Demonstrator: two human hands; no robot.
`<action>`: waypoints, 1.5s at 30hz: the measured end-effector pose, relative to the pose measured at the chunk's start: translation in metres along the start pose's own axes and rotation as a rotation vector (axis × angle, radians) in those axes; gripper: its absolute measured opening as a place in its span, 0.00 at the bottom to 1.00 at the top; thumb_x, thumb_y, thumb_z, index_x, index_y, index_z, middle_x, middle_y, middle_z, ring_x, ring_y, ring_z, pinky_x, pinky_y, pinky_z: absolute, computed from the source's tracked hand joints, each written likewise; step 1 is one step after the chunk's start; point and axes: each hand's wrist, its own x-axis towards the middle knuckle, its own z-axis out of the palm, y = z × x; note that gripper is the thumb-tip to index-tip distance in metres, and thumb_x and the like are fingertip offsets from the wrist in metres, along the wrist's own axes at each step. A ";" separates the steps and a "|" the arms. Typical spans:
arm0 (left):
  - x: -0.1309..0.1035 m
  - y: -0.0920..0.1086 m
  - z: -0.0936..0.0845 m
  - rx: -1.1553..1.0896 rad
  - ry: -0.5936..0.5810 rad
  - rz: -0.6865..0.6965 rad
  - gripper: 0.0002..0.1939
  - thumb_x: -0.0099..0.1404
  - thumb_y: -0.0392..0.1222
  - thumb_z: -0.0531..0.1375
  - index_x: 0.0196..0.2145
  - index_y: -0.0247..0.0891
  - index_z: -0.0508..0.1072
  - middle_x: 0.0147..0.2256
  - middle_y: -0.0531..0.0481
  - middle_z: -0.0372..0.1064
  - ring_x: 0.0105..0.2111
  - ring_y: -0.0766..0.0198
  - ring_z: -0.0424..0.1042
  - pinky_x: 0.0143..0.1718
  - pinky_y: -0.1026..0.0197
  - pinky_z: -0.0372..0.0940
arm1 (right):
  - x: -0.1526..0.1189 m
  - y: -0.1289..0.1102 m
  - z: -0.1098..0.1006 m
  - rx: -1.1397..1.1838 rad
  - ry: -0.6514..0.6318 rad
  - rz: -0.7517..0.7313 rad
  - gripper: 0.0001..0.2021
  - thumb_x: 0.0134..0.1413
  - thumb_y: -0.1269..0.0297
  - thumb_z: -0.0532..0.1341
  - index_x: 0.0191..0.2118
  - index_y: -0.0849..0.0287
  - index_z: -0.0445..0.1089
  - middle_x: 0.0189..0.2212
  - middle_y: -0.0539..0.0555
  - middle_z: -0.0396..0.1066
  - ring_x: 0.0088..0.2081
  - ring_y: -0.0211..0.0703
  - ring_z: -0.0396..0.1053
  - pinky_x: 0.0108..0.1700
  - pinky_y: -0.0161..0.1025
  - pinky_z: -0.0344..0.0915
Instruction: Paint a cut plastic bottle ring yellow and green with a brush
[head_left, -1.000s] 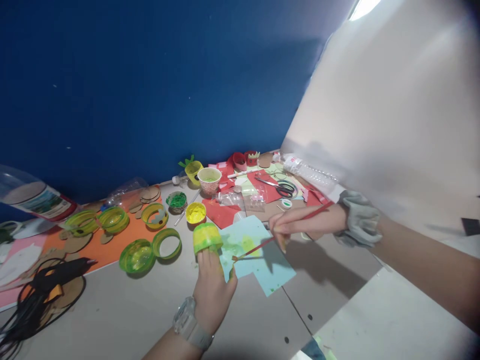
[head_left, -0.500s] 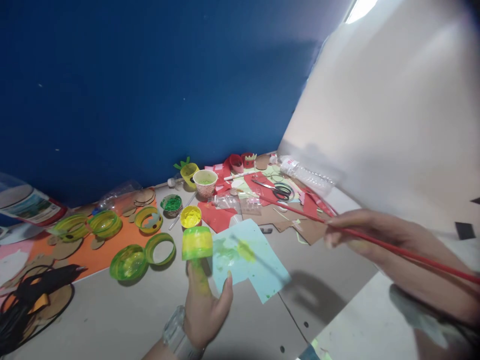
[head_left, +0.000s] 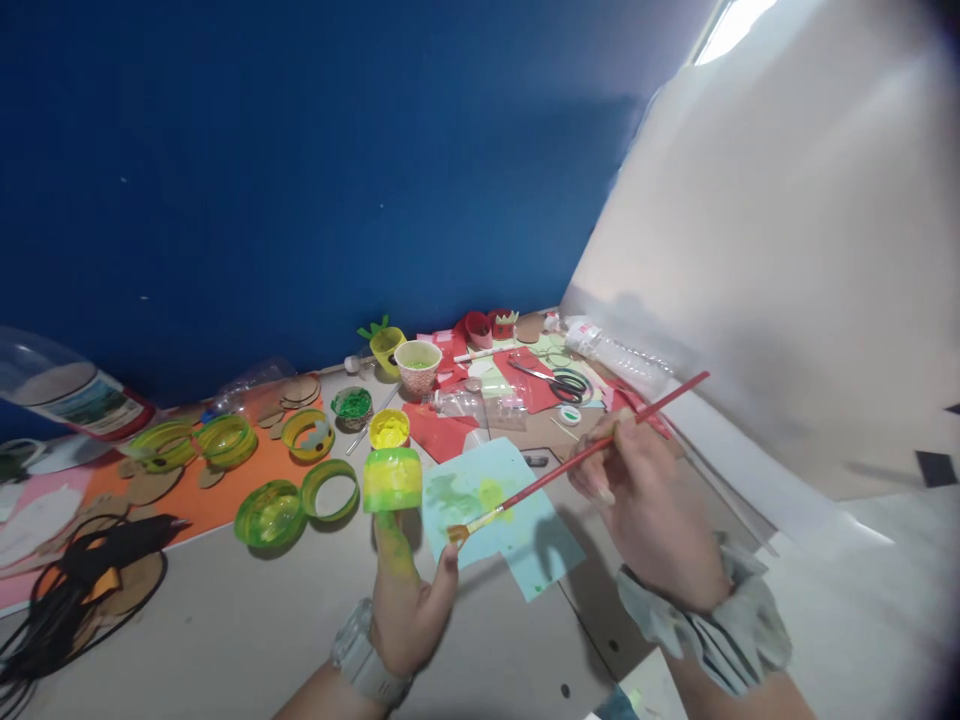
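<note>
Left hand [head_left: 409,610] has fingers pushed up inside the yellow-green ring [head_left: 392,479], holding it above the surface [head_left: 225,630]. Right hand [head_left: 645,510] pinches the red brush [head_left: 570,468], bristles near the left thumb over the blue paper [head_left: 517,535]. Best: light strokes, rotate ring on fingers, keep paper underneath.

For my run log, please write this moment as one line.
left hand: holds yellow-green ring on fingers | right hand: grips red paintbrush | bristles over light-blue paper

Blue wall [head_left: 300,180], grey table [head_left: 225,620]
</note>
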 end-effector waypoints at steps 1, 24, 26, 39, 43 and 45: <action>0.000 0.000 0.000 -0.002 0.007 -0.010 0.31 0.66 0.44 0.55 0.63 0.30 0.49 0.58 0.28 0.54 0.64 0.44 0.50 0.62 0.37 0.50 | -0.001 0.001 0.000 -0.034 0.002 -0.004 0.22 0.67 0.45 0.57 0.29 0.56 0.59 0.18 0.49 0.55 0.22 0.41 0.55 0.27 0.38 0.53; 0.012 0.005 0.013 0.260 -0.071 -0.083 0.22 0.62 0.49 0.55 0.45 0.26 0.63 0.39 0.37 0.61 0.45 0.41 0.65 0.48 0.36 0.64 | -0.019 0.054 -0.041 -0.535 -0.138 0.032 0.22 0.71 0.44 0.49 0.33 0.57 0.55 0.22 0.49 0.67 0.24 0.40 0.64 0.32 0.37 0.61; 0.012 0.004 0.013 0.260 -0.076 -0.076 0.22 0.62 0.49 0.55 0.45 0.27 0.62 0.39 0.38 0.61 0.44 0.43 0.65 0.48 0.36 0.64 | -0.023 0.053 -0.042 -0.569 -0.148 0.016 0.20 0.72 0.46 0.48 0.34 0.57 0.57 0.24 0.49 0.68 0.27 0.40 0.65 0.34 0.37 0.61; 0.013 0.005 0.013 0.249 -0.077 -0.063 0.20 0.62 0.47 0.55 0.46 0.29 0.62 0.40 0.38 0.60 0.46 0.44 0.65 0.48 0.37 0.65 | -0.024 0.026 -0.052 -0.725 -0.433 0.052 0.19 0.73 0.53 0.47 0.33 0.57 0.64 0.30 0.50 0.64 0.33 0.42 0.64 0.40 0.38 0.58; 0.013 0.007 0.014 0.251 -0.080 -0.068 0.22 0.62 0.48 0.55 0.47 0.26 0.62 0.40 0.37 0.61 0.46 0.43 0.65 0.48 0.37 0.65 | -0.017 0.018 -0.068 -0.680 -0.553 0.138 0.20 0.73 0.52 0.48 0.34 0.58 0.66 0.32 0.50 0.65 0.34 0.42 0.65 0.41 0.38 0.59; 0.014 0.007 0.014 0.247 -0.089 -0.066 0.21 0.62 0.47 0.55 0.46 0.27 0.62 0.40 0.37 0.61 0.46 0.44 0.65 0.48 0.38 0.65 | -0.013 0.017 -0.077 -0.642 -0.585 0.180 0.20 0.73 0.51 0.49 0.34 0.58 0.67 0.33 0.51 0.66 0.35 0.42 0.66 0.41 0.38 0.61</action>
